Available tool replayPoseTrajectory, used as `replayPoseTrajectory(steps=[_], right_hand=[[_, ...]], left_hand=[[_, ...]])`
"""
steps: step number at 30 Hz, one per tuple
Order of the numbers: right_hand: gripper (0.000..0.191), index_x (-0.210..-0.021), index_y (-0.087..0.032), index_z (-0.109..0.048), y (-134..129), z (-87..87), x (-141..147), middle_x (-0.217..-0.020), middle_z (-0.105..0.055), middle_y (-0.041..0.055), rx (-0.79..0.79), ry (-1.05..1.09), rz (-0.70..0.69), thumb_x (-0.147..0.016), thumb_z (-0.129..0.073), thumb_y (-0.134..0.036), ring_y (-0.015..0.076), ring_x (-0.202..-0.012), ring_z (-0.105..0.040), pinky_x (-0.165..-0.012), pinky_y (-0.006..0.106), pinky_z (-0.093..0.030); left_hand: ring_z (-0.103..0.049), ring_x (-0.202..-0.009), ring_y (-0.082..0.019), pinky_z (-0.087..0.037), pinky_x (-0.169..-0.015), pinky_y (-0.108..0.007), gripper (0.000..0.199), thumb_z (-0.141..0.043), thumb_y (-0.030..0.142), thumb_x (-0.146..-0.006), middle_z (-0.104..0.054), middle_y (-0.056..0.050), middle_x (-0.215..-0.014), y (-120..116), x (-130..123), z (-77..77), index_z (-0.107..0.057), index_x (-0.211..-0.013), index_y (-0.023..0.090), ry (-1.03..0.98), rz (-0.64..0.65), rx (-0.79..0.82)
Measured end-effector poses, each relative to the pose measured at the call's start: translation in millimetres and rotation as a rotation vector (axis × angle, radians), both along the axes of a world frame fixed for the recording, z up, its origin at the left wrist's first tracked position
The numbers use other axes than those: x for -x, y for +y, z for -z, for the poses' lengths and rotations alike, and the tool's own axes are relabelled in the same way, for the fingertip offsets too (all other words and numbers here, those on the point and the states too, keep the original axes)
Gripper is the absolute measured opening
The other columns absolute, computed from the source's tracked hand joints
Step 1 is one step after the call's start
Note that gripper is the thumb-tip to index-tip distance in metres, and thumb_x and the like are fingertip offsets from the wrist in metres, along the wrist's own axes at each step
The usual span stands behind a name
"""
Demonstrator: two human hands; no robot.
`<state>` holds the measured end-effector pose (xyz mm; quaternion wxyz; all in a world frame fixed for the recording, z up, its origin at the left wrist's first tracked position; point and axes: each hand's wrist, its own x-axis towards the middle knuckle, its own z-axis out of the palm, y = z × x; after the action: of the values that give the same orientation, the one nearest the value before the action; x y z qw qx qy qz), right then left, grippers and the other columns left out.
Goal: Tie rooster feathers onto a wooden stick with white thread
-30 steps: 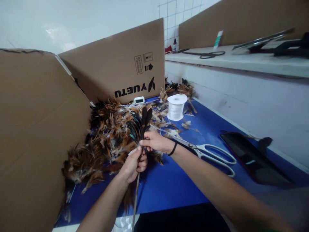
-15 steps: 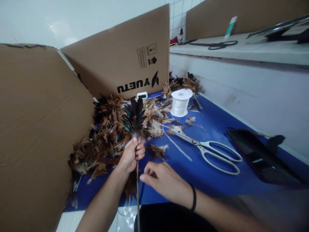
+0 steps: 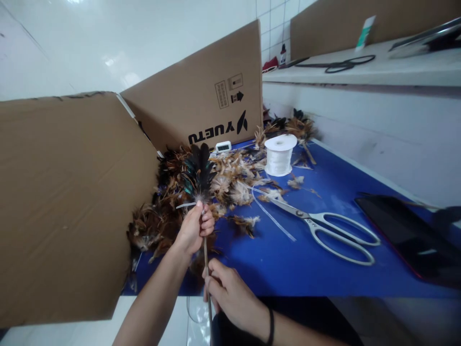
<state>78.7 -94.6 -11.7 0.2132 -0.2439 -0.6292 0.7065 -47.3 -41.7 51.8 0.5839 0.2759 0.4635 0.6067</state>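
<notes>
Left hand (image 3: 196, 228) grips the dark feathers (image 3: 199, 173) on their stick (image 3: 206, 257), beside the open-topped cardboard (image 3: 194, 91).

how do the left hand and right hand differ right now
The left hand is around the stick just below the dark feathers, while the right hand is lower on it.
A pale strip pokes out by the left hand's thumb; none shows at the right hand.
The right hand has a black band at its wrist; the left hand has none.
Both hold the same stick.
</notes>
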Motion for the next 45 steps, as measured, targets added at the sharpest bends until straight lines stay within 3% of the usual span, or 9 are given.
replayPoseTrajectory(steps=[6, 17, 29, 31, 33, 35, 39, 42, 45], right_hand=[[0.015, -0.087, -0.020, -0.046, -1.3, -4.9, -6.9, -0.059, -0.058, -0.0041, -0.060, 0.003, -0.025, -0.082, -0.034, -0.013, 0.0070, -0.041, -0.041, -0.045, 0.018, -0.035], [0.018, -0.091, -0.019, -0.045, 5.0, -6.1, -15.6, -0.062, -0.061, -0.0028, -0.134, 0.001, -0.054, -0.083, -0.031, -0.013, 0.0087, -0.046, -0.044, -0.048, 0.019, -0.034], [0.024, -0.098, -0.016, -0.049, 12.1, -9.6, -23.6, -0.062, -0.063, -0.0021, -0.200, -0.033, -0.079, -0.085, -0.031, -0.010, 0.0082, -0.048, -0.048, -0.054, 0.019, -0.038], [0.024, -0.097, -0.017, -0.053, 16.4, -14.0, -31.2, -0.063, -0.063, -0.0009, -0.278, -0.077, -0.096, -0.089, -0.030, -0.015, 0.0093, -0.051, -0.052, -0.055, 0.019, -0.040], [0.024, -0.093, -0.018, -0.058, 27.3, -19.9, -44.1, -0.074, -0.066, 0.0023, -0.466, -0.149, -0.022, -0.092, -0.034, -0.021, 0.0121, -0.066, -0.060, -0.064, 0.021, -0.043], [0.022, -0.096, -0.020, -0.060, 45.7, -25.4, -61.0, -0.092, -0.066, 0.0061, -0.706, -0.290, 0.160, -0.092, -0.039, -0.025, 0.0164, -0.087, -0.061, -0.076, 0.025, -0.042], [0.023, -0.099, -0.013, -0.059, 92.2, -29.5, -92.5, -0.100, -0.061, 0.0156, -0.972, -0.867, 0.428, -0.091, -0.041, -0.025, 0.0253, -0.088, -0.061, -0.069, 0.032, -0.044], [0.021, -0.097, -0.009, -0.060, 116.9, -26.1, -102.4, -0.099, -0.061, 0.0202, -0.957, -1.085, 0.383, -0.088, -0.043, -0.017, 0.0294, -0.084, -0.064, -0.066, 0.035, -0.044], [0.024, -0.093, -0.008, -0.062, 126.5, -20.7, -103.2, -0.091, -0.064, 0.0192, -0.916, -1.066, 0.291, -0.086, -0.039, -0.009, 0.0276, -0.081, -0.065, -0.066, 0.034, -0.043]], left_hand=[[-0.025, -0.040, -0.001, -0.014, -0.033, -0.011, 0.042, -0.065, 0.052, -0.074, -0.032, 0.008, -0.058, -4.1, -4.0, -4.9, -0.042, -0.077, 0.017, 0.129, -0.033, -0.002], [-0.025, -0.040, -0.001, -0.014, -0.033, -0.011, 0.043, -0.066, 0.052, -0.072, -0.031, 0.009, -0.057, -2.4, -19.8, -6.9, -0.041, -0.076, 0.018, 0.183, -0.040, -0.007], [-0.022, -0.035, -0.001, -0.012, -0.030, -0.011, 0.048, -0.063, 0.060, -0.070, -0.028, 0.010, -0.052, 9.1, -32.3, 1.7, -0.036, -0.071, 0.020, 0.298, -0.138, 0.018], [-0.022, -0.034, -0.001, -0.011, -0.030, -0.011, 0.048, -0.063, 0.059, -0.070, -0.028, 0.011, -0.052, 11.0, -31.6, 3.1, -0.037, -0.070, 0.019, 0.297, -0.136, 0.013], [-0.022, -0.034, -0.001, -0.011, -0.030, -0.011, 0.047, -0.063, 0.058, -0.071, -0.028, 0.011, -0.052, 13.3, -28.9, 4.0, -0.037, -0.070, 0.019, 0.285, -0.130, 0.012], [-0.022, -0.034, -0.001, -0.012, -0.031, -0.011, 0.045, -0.063, 0.056, -0.073, -0.028, 0.011, -0.052, 16.0, -24.5, 4.9, -0.038, -0.070, 0.019, 0.268, -0.124, 0.022], [-0.021, -0.034, 0.000, -0.011, -0.031, -0.010, 0.044, -0.063, 0.055, -0.074, -0.029, 0.010, -0.052, 21.5, -15.6, 8.2, -0.039, -0.071, 0.018, 0.239, -0.099, 0.049], [-0.022, -0.035, 0.000, -0.011, -0.031, -0.010, 0.043, -0.063, 0.053, -0.075, -0.028, 0.010, -0.053, 25.0, -13.1, 12.7, -0.039, -0.071, 0.018, 0.195, -0.076, 0.056], [-0.022, -0.036, 0.000, -0.012, -0.032, -0.010, 0.043, -0.064, 0.051, -0.074, -0.028, 0.010, -0.054, 28.7, -14.0, 17.7, -0.039, -0.071, 0.018, 0.154, -0.062, 0.062]])
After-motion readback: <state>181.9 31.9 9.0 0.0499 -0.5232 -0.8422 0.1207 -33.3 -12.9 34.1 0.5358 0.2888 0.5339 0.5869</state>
